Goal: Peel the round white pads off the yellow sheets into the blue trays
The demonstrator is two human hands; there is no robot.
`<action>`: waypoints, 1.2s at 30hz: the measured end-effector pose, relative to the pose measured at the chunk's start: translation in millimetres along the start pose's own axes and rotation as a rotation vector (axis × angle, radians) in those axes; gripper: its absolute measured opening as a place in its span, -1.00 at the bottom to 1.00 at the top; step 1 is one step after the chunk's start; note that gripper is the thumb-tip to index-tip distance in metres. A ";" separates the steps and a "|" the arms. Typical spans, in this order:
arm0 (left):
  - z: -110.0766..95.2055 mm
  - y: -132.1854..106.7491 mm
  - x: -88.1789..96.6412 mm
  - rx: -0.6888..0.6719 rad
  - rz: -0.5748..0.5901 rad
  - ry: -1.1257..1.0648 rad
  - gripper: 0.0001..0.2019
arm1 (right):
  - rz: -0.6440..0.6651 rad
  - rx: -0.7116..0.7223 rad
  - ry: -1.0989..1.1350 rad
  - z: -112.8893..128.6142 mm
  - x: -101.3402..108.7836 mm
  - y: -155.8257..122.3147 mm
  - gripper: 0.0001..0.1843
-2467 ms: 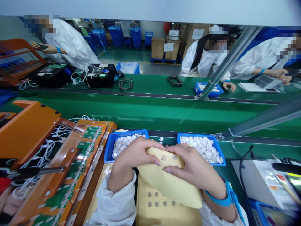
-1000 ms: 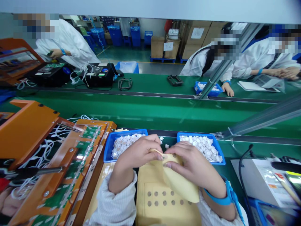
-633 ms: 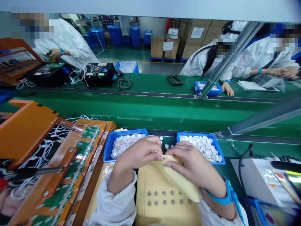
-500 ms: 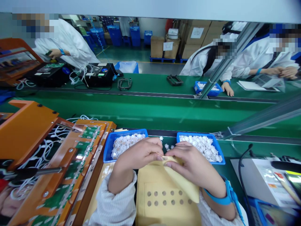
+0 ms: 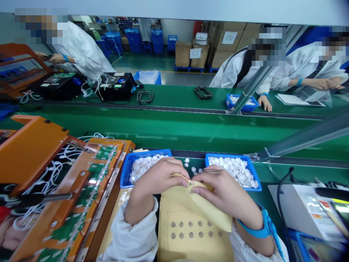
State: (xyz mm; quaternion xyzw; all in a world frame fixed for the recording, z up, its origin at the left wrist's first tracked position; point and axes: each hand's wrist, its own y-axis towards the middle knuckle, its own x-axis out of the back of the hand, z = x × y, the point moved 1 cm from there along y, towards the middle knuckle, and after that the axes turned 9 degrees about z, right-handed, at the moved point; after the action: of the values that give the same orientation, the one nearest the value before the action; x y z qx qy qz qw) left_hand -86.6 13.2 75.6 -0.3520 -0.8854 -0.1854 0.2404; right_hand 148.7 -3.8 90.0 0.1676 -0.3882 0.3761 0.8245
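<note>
A thin yellow sheet (image 5: 214,213) is bent up at its far edge, and both my hands pinch it there close together. My left hand (image 5: 163,176) is closed on the edge, thumb nearest me. Thumb and fingers of my right hand (image 5: 218,183) are closed on it just beside, with the sheet's right part curling down below the palm. Under it lies a stack of yellow sheets (image 5: 188,251), the top one showing rows of round grey spots. Beyond the hands, several small white round pieces (image 5: 193,169) lie loose on the green bench.
Blue bins of white round pieces stand behind my left hand (image 5: 122,176) and right hand (image 5: 256,185). An orange fixture (image 5: 89,203) with green circuit boards fills the left. At right are a black cable (image 5: 278,196) and a white box (image 5: 289,203). Co-workers sit across the bench.
My left fingers have shifted slightly along the sheet's edge, and more of that edge now shows raised between the fingers. Across the bench, the co-worker at left has moved their hands.
</note>
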 end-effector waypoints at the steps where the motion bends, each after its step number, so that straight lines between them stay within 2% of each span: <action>1: -0.4 0.3 -0.1 -0.010 0.003 0.008 -0.43 | -0.003 0.000 0.006 -0.2 0.1 -0.2 -0.86; 7: -1.8 0.2 0.1 -0.018 -0.019 -0.011 -0.44 | -0.133 0.011 0.036 0.9 3.4 -1.6 -0.80; 13: -1.1 0.3 -0.8 -0.023 0.001 -0.038 -0.46 | -0.224 0.097 0.076 3.4 3.1 0.7 -0.94; 16: -0.5 0.9 -1.0 -0.016 0.013 -0.043 -0.45 | -0.252 0.117 0.079 3.5 3.2 1.8 -0.92; 23: -1.0 1.9 -1.9 -0.003 0.040 -0.044 -0.47 | -0.280 0.123 0.066 0.9 2.4 1.3 -0.80; 36: 0.3 2.6 -2.0 0.057 0.091 -0.067 -0.59 | -0.211 0.042 0.060 3.1 5.4 0.8 -0.86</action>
State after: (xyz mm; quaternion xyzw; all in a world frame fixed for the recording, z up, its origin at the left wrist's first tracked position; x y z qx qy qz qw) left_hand -83.5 14.1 74.6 -0.3910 -0.8809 -0.1371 0.2287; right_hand 148.8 -2.4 96.1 0.2135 -0.3356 0.3002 0.8670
